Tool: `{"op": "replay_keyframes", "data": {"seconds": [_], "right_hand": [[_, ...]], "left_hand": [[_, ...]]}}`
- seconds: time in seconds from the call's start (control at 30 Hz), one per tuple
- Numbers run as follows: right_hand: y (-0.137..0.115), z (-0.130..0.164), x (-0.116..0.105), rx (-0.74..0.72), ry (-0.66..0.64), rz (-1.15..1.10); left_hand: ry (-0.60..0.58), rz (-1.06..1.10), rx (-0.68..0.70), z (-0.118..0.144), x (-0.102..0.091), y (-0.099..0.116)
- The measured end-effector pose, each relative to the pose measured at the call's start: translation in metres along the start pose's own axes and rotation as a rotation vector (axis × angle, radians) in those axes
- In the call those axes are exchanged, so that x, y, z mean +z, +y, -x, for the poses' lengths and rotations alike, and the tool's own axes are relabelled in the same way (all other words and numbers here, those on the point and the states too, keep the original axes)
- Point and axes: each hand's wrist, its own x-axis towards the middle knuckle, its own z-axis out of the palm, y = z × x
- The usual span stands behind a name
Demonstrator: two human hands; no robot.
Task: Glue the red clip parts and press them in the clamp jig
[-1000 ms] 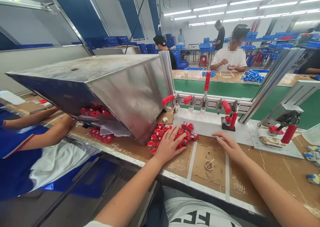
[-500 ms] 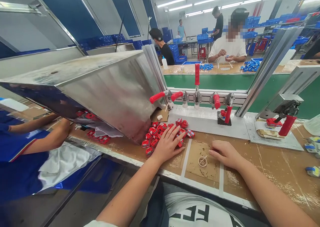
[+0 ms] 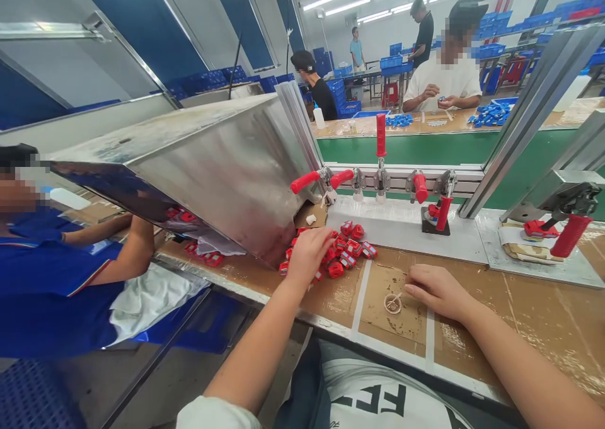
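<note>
While our right hand (image 3: 437, 288) rests loosely curled on the cardboard beside the small ring (image 3: 392, 302), our left hand (image 3: 308, 252) has gone from flat to gathered — fingers closing into the red plastic parts (image 3: 347, 247). They lie heaped at the steel hopper (image 3: 227, 164) mouth, so we judge a pick is under way.

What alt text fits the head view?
A person's left hand rests on a pile of small red parts at the mouth of a steel hopper, while the right hand lies on the cardboard-covered bench near red-handled toggle clamps.
</note>
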Motion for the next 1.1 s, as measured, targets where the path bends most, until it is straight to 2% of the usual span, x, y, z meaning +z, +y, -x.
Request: {"op": "replay_keyframes", "data": {"seconds": [0.1,0.2,0.3,0.43,0.5,0.6,0.67,0.73,0.77,0.8,0.87,0.93,0.97,1.0,1.1], "right_hand": [[-0.001,-0.001,0.0,0.002,-0.022,0.017],[-0.007,-0.004,-0.001,0.0,-0.031,0.039],[-0.018,-0.009,0.001,-0.008,-0.042,0.075],[-0.028,-0.014,0.007,-0.057,-0.083,0.114],[-0.029,-0.016,0.01,-0.08,-0.096,0.134],[-0.029,-0.016,0.014,-0.094,-0.072,0.14],[-0.029,-0.014,0.013,-0.077,-0.046,0.133],[-0.026,-0.01,0.009,-0.045,0.014,0.109],[-0.023,-0.007,0.005,-0.018,0.088,0.086],[-0.019,-0.005,0.0,0.027,0.217,0.057],[-0.006,-0.002,-0.015,0.174,0.609,0.003],[0.01,-0.006,-0.035,0.333,0.971,-0.03],[0.017,-0.01,-0.045,0.392,1.054,-0.043],[0.025,-0.016,-0.054,0.431,1.06,-0.055],[0.037,-0.034,-0.072,0.496,0.851,-0.123]], "left_hand": [[-0.093,0.0,-0.177,-0.017,-0.007,-0.016],[-0.121,-0.024,-0.165,-0.025,-0.011,-0.014],[-0.103,-0.023,0.052,-0.029,-0.007,0.007],[-0.351,-0.049,0.484,-0.038,0.014,0.043],[-0.439,-0.111,0.562,-0.045,0.025,0.052],[-0.506,-0.15,0.583,-0.055,0.036,0.058],[-0.492,-0.099,0.54,-0.059,0.039,0.065],[-0.423,0.055,0.415,-0.059,0.044,0.078],[-0.379,0.177,0.329,-0.058,0.048,0.088],[-0.339,0.321,0.234,-0.058,0.055,0.098],[-0.3,0.619,0.039,-0.058,0.073,0.119],[-0.348,0.834,-0.14,-0.063,0.093,0.136],[-0.388,0.898,-0.215,-0.067,0.103,0.142],[-0.426,0.942,-0.273,-0.073,0.111,0.147],[-0.497,0.991,-0.299,-0.095,0.126,0.153]]}}
